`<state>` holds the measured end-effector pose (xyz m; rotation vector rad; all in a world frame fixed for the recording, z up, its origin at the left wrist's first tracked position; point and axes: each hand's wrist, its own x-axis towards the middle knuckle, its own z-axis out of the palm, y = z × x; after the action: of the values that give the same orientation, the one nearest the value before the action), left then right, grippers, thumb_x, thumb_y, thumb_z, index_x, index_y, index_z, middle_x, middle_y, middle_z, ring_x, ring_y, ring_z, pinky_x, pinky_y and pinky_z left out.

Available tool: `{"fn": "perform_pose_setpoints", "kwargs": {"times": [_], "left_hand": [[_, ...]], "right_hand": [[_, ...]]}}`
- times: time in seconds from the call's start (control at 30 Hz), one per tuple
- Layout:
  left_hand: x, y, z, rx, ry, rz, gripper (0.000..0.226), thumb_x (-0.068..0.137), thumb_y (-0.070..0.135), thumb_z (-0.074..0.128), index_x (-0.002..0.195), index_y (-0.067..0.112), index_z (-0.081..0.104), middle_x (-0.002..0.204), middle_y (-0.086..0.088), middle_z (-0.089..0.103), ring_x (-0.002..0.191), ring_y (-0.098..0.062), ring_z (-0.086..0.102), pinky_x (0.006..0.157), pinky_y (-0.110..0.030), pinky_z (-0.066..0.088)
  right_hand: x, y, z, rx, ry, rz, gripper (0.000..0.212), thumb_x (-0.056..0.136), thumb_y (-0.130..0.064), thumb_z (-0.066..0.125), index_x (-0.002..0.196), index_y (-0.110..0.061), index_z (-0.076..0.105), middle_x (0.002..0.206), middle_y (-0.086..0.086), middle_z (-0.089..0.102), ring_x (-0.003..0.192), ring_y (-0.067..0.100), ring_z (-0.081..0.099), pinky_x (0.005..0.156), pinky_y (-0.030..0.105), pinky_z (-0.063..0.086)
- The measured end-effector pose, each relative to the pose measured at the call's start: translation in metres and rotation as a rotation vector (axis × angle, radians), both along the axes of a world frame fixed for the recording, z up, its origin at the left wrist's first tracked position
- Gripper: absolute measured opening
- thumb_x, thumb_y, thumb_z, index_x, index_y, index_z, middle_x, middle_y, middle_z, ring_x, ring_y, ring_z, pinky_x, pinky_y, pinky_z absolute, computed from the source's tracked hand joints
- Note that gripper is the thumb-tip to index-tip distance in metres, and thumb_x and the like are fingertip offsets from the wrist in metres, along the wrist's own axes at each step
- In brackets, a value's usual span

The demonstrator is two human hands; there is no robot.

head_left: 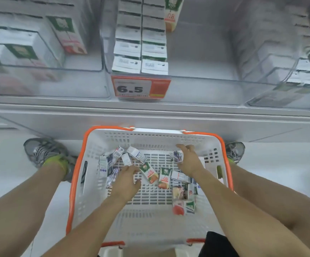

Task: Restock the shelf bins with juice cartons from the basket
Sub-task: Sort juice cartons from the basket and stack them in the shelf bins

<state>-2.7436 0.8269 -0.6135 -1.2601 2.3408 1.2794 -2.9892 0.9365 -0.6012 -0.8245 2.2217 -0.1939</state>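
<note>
Both hands in slotted white plastic basket (pixel 95 153) w/ orange rim. My right grip (pixel 188 160) curls on a boxy carton (pixel 178 156); left grip (pixel 127 179) loose, holding nothing.

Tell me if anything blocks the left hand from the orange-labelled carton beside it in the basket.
Nothing visible does. The left hand hovers with fingers loosely curled right next to the orange-labelled carton, which lies exposed on the floor of the basket with no other carton on top.
</note>
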Motion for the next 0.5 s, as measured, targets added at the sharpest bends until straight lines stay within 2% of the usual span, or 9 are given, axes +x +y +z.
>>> {"fn": "perform_pose_setpoints", "kwargs": {"times": [0.03,0.1,0.17,0.23,0.3,0.37,0.43,0.5], "left_hand": [[-0.001,0.0,-0.004,0.0,-0.002,0.036,0.039,0.087,0.017,0.067,0.124,0.018,0.056,0.124,-0.002,0.055,0.109,-0.021,0.057,0.093,-0.038,0.05],[-0.005,-0.003,-0.012,0.002,-0.005,0.103,0.041,0.087,0.017,0.069,0.125,0.017,0.056,0.124,-0.003,0.054,0.11,-0.021,0.058,0.093,-0.037,0.05],[-0.008,-0.007,-0.017,0.024,-0.026,0.132,0.042,0.087,0.019,0.069,0.126,0.017,0.055,0.125,-0.004,0.054,0.105,-0.022,0.06,0.09,-0.037,0.051],[-0.011,-0.01,-0.024,0.048,-0.067,0.153,0.043,0.088,0.022,0.069,0.128,0.017,0.053,0.127,-0.004,0.053,0.099,-0.022,0.061,0.089,-0.037,0.051],[-0.016,-0.01,-0.029,0.055,-0.103,0.171,0.044,0.089,0.024,0.068,0.129,0.017,0.052,0.128,-0.004,0.053,0.096,-0.023,0.06,0.088,-0.037,0.051],[-0.022,-0.005,-0.033,0.049,-0.117,0.177,0.041,0.089,0.023,0.068,0.127,0.018,0.053,0.127,-0.005,0.052,0.091,-0.021,0.059,0.086,-0.035,0.05],[-0.029,0.003,-0.037,0.037,-0.111,0.165,0.039,0.09,0.023,0.066,0.127,0.018,0.053,0.127,-0.003,0.051,0.087,-0.015,0.054,0.084,-0.03,0.047],[-0.038,0.01,-0.04,0.025,-0.084,0.172,0.042,0.091,0.024,0.066,0.13,0.016,0.052,0.128,-0.002,0.047,0.093,-0.015,0.057,0.085,-0.027,0.045]], "right_hand": [[0.0,-0.001,-0.008,0.008,0.004,-0.001,0.078,0.085,0.003,0.061,0.151,-0.029,0.033,0.154,0.011,0.019,0.101,0.031,0.057,0.076,0.025,0.046],[-0.001,0.0,-0.025,0.036,0.006,-0.001,0.086,0.083,0.006,0.061,0.152,-0.034,0.029,0.158,0.009,0.014,0.125,0.035,0.05,0.089,0.03,0.05],[-0.002,0.002,-0.037,0.059,-0.02,-0.002,0.091,0.081,0.009,0.062,0.152,-0.036,0.027,0.16,0.007,0.013,0.134,0.035,0.044,0.098,0.039,0.051],[-0.003,0.003,-0.044,0.095,-0.047,0.016,0.088,0.081,0.008,0.066,0.15,-0.033,0.03,0.158,0.005,0.017,0.126,0.033,0.052,0.095,0.04,0.053],[-0.003,0.002,-0.046,0.09,-0.035,0.025,0.072,0.083,0.004,0.067,0.142,-0.028,0.04,0.15,0.005,0.027,0.109,0.032,0.061,0.085,0.038,0.056],[-0.003,0.002,-0.045,0.04,-0.004,0.012,0.059,0.086,0.004,0.066,0.133,-0.025,0.047,0.145,0.006,0.034,0.092,0.029,0.063,0.074,0.035,0.057],[-0.003,0.005,-0.039,-0.05,0.003,0.007,0.053,0.087,0.003,0.066,0.129,-0.024,0.049,0.145,0.003,0.036,0.093,0.028,0.064,0.072,0.032,0.055],[-0.002,0.009,-0.03,-0.142,-0.002,0.027,0.051,0.087,-0.001,0.068,0.13,-0.022,0.049,0.146,0.0,0.037,0.099,0.027,0.064,0.073,0.028,0.051]]}}
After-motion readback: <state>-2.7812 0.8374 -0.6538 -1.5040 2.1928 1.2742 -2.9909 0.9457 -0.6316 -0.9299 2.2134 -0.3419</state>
